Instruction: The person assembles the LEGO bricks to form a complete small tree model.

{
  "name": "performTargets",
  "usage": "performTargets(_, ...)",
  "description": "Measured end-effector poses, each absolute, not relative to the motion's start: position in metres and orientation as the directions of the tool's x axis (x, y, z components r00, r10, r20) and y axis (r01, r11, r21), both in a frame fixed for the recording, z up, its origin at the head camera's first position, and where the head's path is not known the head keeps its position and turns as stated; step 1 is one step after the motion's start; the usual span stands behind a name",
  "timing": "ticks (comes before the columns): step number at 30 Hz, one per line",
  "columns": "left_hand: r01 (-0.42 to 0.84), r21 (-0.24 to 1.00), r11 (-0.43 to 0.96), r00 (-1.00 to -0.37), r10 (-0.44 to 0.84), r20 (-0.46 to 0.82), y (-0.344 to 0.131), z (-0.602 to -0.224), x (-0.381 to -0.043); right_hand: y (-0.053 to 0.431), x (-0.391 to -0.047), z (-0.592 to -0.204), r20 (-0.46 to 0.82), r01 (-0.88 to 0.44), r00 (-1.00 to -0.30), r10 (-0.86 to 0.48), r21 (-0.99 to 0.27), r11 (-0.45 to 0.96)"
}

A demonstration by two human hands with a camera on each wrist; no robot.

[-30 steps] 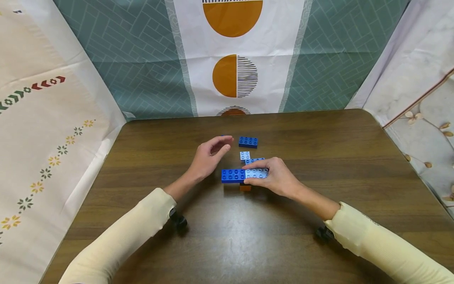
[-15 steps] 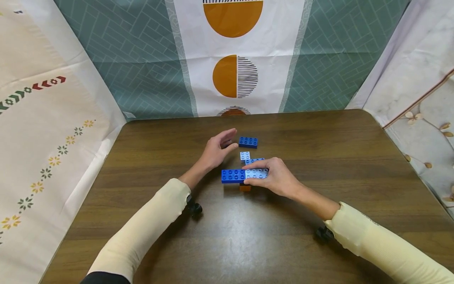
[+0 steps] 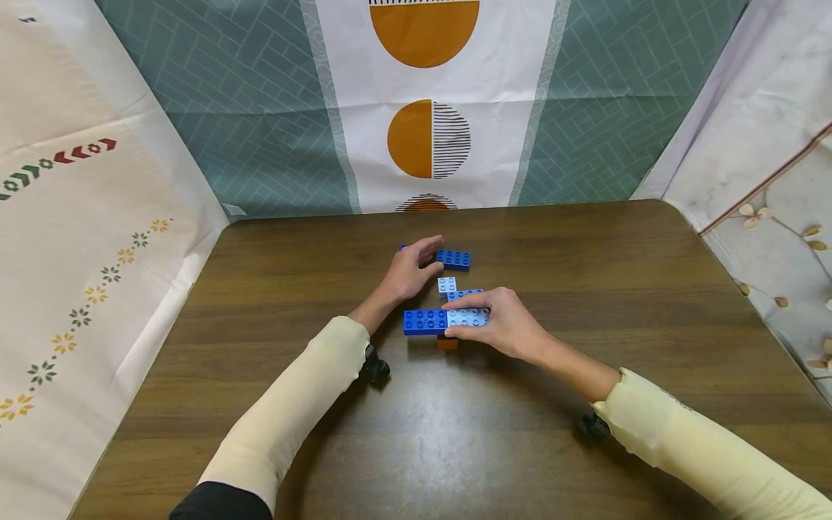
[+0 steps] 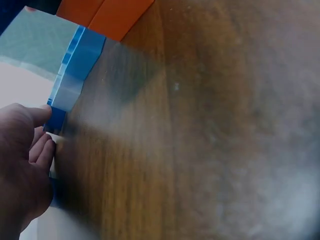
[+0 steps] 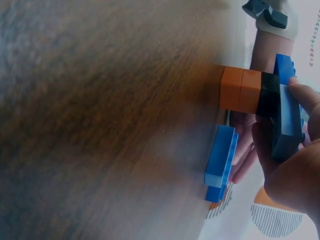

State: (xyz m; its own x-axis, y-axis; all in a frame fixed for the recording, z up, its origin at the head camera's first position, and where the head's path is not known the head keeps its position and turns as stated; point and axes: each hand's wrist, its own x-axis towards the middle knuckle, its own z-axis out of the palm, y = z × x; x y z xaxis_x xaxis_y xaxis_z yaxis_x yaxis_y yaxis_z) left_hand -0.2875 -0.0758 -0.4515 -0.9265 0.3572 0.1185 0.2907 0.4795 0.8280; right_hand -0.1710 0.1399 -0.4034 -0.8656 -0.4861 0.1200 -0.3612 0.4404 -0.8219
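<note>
On the surface [image 3: 552,267] lay a dark-blue eight-stud brick [image 3: 453,261], long axis running side to side. The left hand [image 3: 409,272], the nearer one, was at its left end, grip spread, contact unclear; on that brick's near side, the right hand [image 3: 505,326] pinched a pale-blue brick [image 3: 464,318].

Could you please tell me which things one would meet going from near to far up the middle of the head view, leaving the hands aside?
Blue brick on the raised stack → small pale blue brick → far blue brick → patterned hanging cloth.
</note>
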Motion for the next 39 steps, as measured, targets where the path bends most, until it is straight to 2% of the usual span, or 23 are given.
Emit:
performTargets(6, 0.285, 0.785, 0.55, -0.928, 0.362, 0.084, -0.077, -0.451, -0.288, 0.14, -0.171, -0.403, 0.118, -0.358, -0.867, -0.484, -0.823, 0.441)
performTargets(17, 0.313, 0.767, 0.56, -0.925, 0.364, 0.112, -0.077, -0.453, -0.29, 0.139, -0.171, -0.402, 0.113, -0.359, -0.866, -0.487, -0.819, 0.448)
performTargets(31, 0.303, 0.796, 0.524, -0.918, 0.384, 0.097, -0.084, -0.451, -0.286, 0.14, -0.17, -0.402, 0.101, -0.349, -0.87, -0.483, -0.818, 0.457)
performTargets(39, 0.304, 0.822, 0.482, -0.906, 0.413, 0.093, -0.096, -0.435, -0.277, 0.141, -0.171, -0.403, 0.096, -0.345, -0.869, -0.486, -0.821, 0.455)
